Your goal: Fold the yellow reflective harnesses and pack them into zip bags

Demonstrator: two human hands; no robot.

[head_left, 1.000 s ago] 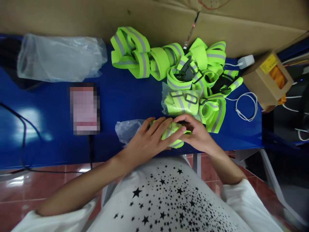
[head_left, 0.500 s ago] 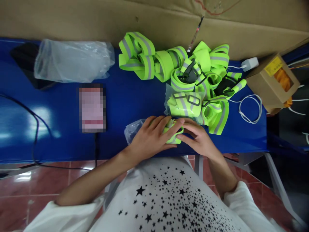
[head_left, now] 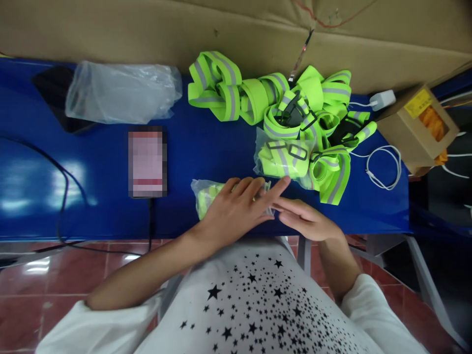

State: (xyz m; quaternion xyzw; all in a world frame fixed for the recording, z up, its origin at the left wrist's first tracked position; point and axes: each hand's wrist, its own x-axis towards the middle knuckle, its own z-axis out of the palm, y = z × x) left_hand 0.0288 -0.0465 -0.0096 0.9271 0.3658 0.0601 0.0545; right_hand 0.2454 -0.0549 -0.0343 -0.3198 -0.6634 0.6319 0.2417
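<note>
Neon green strap material lies inside a clear plastic bag [head_left: 206, 196] at the table's front edge. My left hand [head_left: 236, 209] rests over this bag, its fingers curled on it and covering much of it. At the bag's right end is my right hand [head_left: 304, 219], its fingers stretched out and its fingertips close to my left hand. Just behind my hands lies another bagged green strap [head_left: 283, 160] with black buckles. Loose green straps with grey stripes [head_left: 254, 101] are heaped at the back of the table.
The blue table [head_left: 206, 152] also bears a flat clear plastic bag [head_left: 125, 93], a dark device with a blurred screen [head_left: 147, 162] and black cable [head_left: 66, 196]. On the right are a white adapter [head_left: 383, 100], a coiled white cable [head_left: 383, 167] and a cardboard box [head_left: 416, 128].
The green strap, which showed between my hands at the bag's right side, now lies farther left inside the bag. My right hand has moved slightly right and its fingers have straightened.
</note>
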